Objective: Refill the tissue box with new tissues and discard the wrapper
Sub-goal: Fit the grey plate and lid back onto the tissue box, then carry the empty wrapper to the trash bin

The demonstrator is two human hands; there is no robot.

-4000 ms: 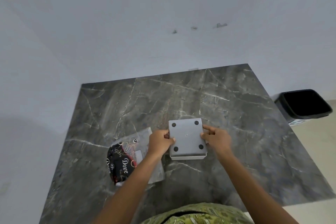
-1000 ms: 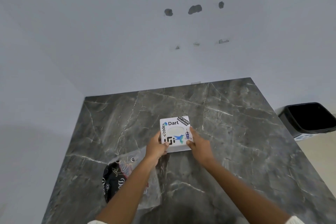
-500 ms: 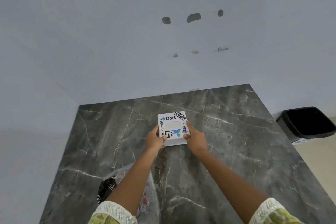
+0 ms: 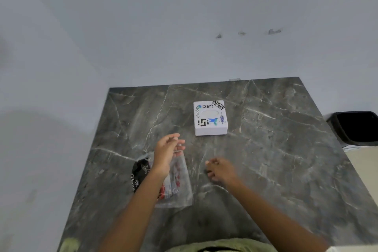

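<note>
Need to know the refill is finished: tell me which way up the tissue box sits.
Right way up. The tissue box rests flat on the table, its stickered face and oval slot facing upward, apart from both hands.

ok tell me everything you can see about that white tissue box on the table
The tissue box is a square, low, white box that looks like plastic. It sits flat and upright on the dark marble table, toward the far side, untouched by either hand. Its top has an oval opening showing white inside, ringed by stickers: "Dart", "code", a blue hummingbird, a black logo.
</note>
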